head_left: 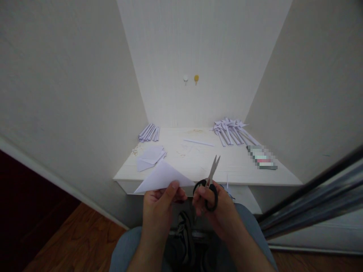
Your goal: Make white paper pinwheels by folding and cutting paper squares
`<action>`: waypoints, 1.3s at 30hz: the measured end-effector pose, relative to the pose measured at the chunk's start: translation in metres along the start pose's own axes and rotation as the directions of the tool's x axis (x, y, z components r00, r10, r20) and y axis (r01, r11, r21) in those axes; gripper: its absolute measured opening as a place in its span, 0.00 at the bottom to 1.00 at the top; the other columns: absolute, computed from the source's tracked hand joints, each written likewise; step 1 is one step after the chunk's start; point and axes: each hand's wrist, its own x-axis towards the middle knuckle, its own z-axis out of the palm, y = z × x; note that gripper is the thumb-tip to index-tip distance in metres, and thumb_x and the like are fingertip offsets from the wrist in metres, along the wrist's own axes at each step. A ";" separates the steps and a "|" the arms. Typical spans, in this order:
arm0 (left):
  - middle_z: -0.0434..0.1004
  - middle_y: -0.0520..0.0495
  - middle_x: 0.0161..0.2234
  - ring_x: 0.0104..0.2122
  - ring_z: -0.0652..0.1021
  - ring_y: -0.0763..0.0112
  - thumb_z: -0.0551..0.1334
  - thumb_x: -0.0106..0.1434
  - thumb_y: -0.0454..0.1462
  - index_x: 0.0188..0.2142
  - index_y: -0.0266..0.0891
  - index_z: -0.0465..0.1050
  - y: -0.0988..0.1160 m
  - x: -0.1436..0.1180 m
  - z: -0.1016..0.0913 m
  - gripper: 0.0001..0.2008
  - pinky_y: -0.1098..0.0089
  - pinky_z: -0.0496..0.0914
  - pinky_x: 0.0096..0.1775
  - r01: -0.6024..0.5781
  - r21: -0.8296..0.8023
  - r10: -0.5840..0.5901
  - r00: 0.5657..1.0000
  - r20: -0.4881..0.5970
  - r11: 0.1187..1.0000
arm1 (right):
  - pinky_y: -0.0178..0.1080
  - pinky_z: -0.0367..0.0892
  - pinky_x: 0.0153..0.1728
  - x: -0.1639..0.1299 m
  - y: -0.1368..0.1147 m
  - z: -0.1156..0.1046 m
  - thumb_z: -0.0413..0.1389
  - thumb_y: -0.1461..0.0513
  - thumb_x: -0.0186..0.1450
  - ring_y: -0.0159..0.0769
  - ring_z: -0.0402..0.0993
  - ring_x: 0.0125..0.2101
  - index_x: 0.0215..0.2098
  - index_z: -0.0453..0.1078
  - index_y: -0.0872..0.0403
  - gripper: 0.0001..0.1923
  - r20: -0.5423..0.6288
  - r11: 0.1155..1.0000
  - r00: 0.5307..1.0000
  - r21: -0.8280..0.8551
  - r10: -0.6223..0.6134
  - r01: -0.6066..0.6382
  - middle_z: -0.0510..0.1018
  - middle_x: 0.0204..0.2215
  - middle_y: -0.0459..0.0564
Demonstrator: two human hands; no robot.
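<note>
My left hand (164, 198) pinches a white sheet of paper (161, 176), folded into a triangle, between thumb and fingers along its lower edge. The paper's long point reaches right, close to my other hand. In my right hand (217, 204) is a pair of black-handled scissors (212, 172). Their blades point up and away, slightly parted, and stand apart from the paper. Behind the held paper, a small stack of white paper pieces (150, 155) lies on the white desk (238, 172).
At the back left lies a row of rolled paper tubes (149, 133). Paper pinwheels on sticks (231, 130) are heaped at the back right. A single paper stick (198, 142) rests mid-desk. Nearby on the right is a pixelated phone-like object (261, 156). Two hooks (196, 78) hang on the wall.
</note>
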 end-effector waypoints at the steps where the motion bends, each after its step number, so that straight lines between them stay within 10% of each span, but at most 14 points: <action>1: 0.78 0.49 0.21 0.21 0.77 0.72 0.74 0.53 0.41 0.25 0.34 0.77 0.000 -0.001 0.001 0.12 0.72 0.73 0.26 -0.008 -0.010 0.008 1.000 -0.008 1.000 | 0.31 0.65 0.21 -0.001 0.001 0.004 0.72 0.57 0.53 0.29 0.72 0.16 0.34 0.71 0.55 0.17 -0.037 0.999 0.998 -0.010 -0.045 0.045 0.79 0.22 0.44; 18: 0.79 0.49 0.24 0.25 0.76 0.72 0.74 0.53 0.43 0.28 0.35 0.79 -0.018 -0.016 0.001 0.12 0.71 0.72 0.31 0.000 0.029 0.002 0.998 -0.069 1.000 | 0.30 0.69 0.16 -0.011 0.003 0.026 0.71 0.60 0.52 0.29 0.73 0.19 0.40 0.68 0.52 0.22 -0.241 0.950 0.927 -0.194 -0.289 0.245 0.78 0.26 0.41; 25: 0.78 0.48 0.22 0.25 0.76 0.70 0.72 0.56 0.44 0.25 0.34 0.79 -0.016 -0.018 -0.004 0.14 0.71 0.73 0.31 -0.070 0.257 0.102 0.988 -0.116 0.964 | 0.31 0.66 0.18 -0.006 -0.005 0.007 0.72 0.61 0.47 0.32 0.73 0.21 0.41 0.63 0.49 0.29 -0.135 0.958 0.987 -0.284 -0.086 0.045 0.79 0.24 0.40; 33: 0.79 0.50 0.23 0.24 0.77 0.72 0.75 0.52 0.41 0.28 0.35 0.79 -0.021 -0.012 -0.018 0.11 0.72 0.74 0.29 -0.045 0.039 0.051 0.988 -0.144 0.998 | 0.32 0.55 0.22 -0.021 -0.008 -0.034 0.71 0.62 0.44 0.28 0.63 0.21 0.25 0.65 0.53 0.19 -0.066 0.782 0.965 -0.574 0.253 -0.244 0.72 0.19 0.40; 39: 0.80 0.49 0.25 0.25 0.78 0.69 0.75 0.52 0.41 0.31 0.35 0.79 -0.011 -0.014 -0.017 0.13 0.71 0.74 0.23 0.011 0.035 -0.006 0.992 -0.127 0.999 | 0.34 0.54 0.25 -0.032 0.009 -0.029 0.70 0.58 0.48 0.31 0.61 0.23 0.24 0.68 0.52 0.15 0.030 0.823 0.965 -0.529 0.262 -0.207 0.70 0.20 0.41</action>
